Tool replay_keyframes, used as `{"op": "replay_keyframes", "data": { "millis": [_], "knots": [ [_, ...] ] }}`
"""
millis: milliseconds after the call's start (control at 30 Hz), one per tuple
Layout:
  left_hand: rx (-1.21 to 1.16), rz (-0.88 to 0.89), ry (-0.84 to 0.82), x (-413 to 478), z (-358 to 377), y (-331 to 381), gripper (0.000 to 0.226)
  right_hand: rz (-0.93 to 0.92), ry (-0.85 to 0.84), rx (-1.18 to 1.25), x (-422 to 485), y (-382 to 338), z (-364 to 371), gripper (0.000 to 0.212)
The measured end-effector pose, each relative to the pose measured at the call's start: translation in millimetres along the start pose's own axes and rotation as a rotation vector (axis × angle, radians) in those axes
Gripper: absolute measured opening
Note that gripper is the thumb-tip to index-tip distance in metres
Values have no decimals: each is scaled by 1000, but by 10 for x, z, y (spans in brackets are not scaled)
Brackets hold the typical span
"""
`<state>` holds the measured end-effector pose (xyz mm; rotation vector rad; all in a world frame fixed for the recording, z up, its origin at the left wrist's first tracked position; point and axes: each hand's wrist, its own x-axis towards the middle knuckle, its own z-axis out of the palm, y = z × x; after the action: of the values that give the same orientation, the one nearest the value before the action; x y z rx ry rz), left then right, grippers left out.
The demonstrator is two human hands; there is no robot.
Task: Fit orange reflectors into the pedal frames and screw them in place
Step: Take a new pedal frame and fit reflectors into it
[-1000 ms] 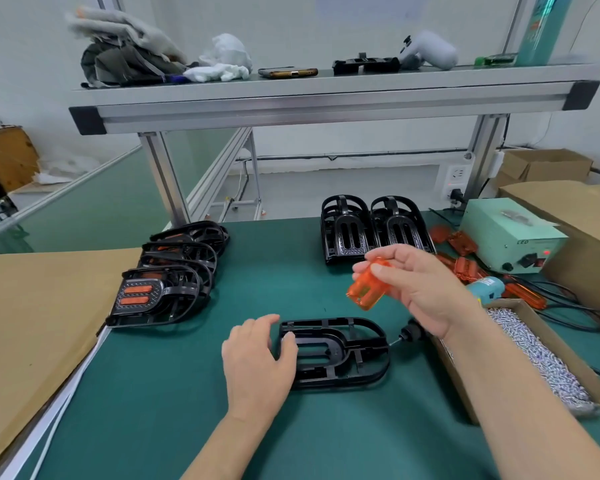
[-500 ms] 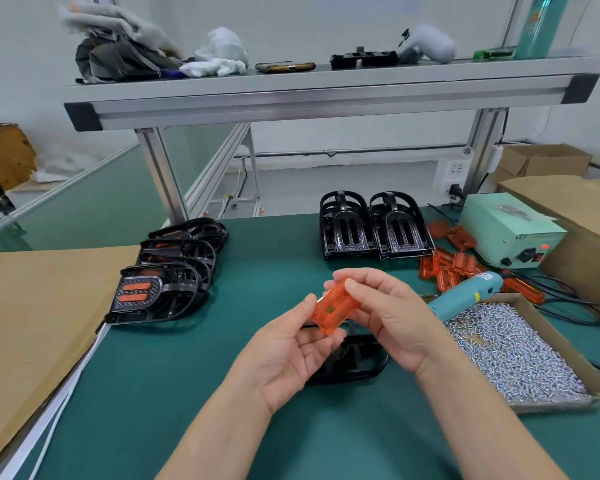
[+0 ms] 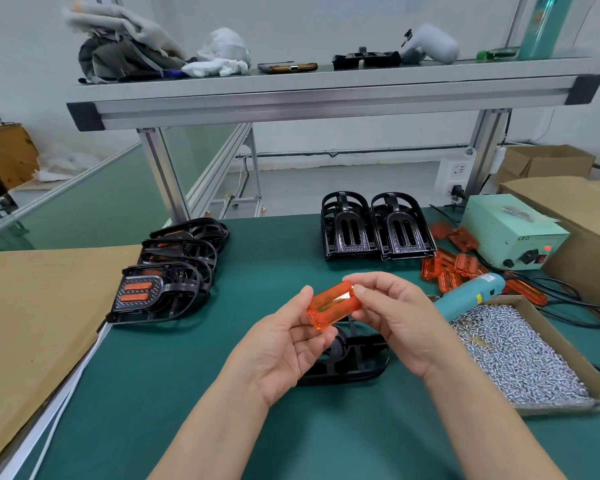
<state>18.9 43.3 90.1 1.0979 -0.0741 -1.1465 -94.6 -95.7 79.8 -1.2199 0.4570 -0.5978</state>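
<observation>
Left hand (image 3: pixel 284 355) and right hand (image 3: pixel 395 327) both hold one orange reflector (image 3: pixel 331 306) between them, raised above the green bench (image 3: pixel 257 427). The left hand lies palm up and pinches the reflector's lower left end with thumb and fingertips; the right hand grips the upper right end with curled fingers and thumb.

The reflector is a glossy, see-through orange block, oblong with rounded corners, and a shallow groove along its length splits it into two rounded bars. It sits tilted, right end higher.

Directly below the hands a black pedal frame (image 3: pixel 357 362) lies flat on the bench, partly hidden by the left hand.

To the left, a row of overlapping finished pedals (image 3: pixel 163 289) lies by a brown cardboard sheet; the nearest shows two orange strips in its face. Farther back, two empty frames (image 3: pixel 374 226) stand side by side. Right of them lies a heap of loose reflectors (image 3: pixel 454 268), beside a pale green power box (image 3: pixel 510 233). A teal electric screwdriver (image 3: pixel 471 296) rests on the rim of a cardboard tray of screws (image 3: pixel 513 351), just right of the right hand.
</observation>
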Motion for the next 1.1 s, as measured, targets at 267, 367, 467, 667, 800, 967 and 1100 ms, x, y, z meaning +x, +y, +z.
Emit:
{"op": "replay_keyframes", "data": {
  "millis": [267, 367, 467, 667, 800, 967, 1100],
  "knots": [
    [10, 65, -53, -2, -67, -25, 49, -61, -13, 5, -50, 12, 10, 19],
    [222, 368, -30, 11, -127, -59, 61, -91, -44, 34, -100, 3, -11, 22],
    [502, 633, 4, 10, -174, -65, 51, -96, -96, 79, -142, -6, -22, 33],
    [733, 890, -5, 4, -215, -34, 57, -107, -69, 36, -158, 40, 33, 41],
    [758, 925, 6, 5, -231, -43, 60, -101, -52, 55, -159, 64, 51, 41],
    [770, 899, 32, 14, -249, -41, 58, -101, -37, 49, -171, 84, 57, 39],
    [838, 908, 44, 17, -266, -37, 57, -122, -31, 1, -177, 86, 62, 40]
  ]
}}
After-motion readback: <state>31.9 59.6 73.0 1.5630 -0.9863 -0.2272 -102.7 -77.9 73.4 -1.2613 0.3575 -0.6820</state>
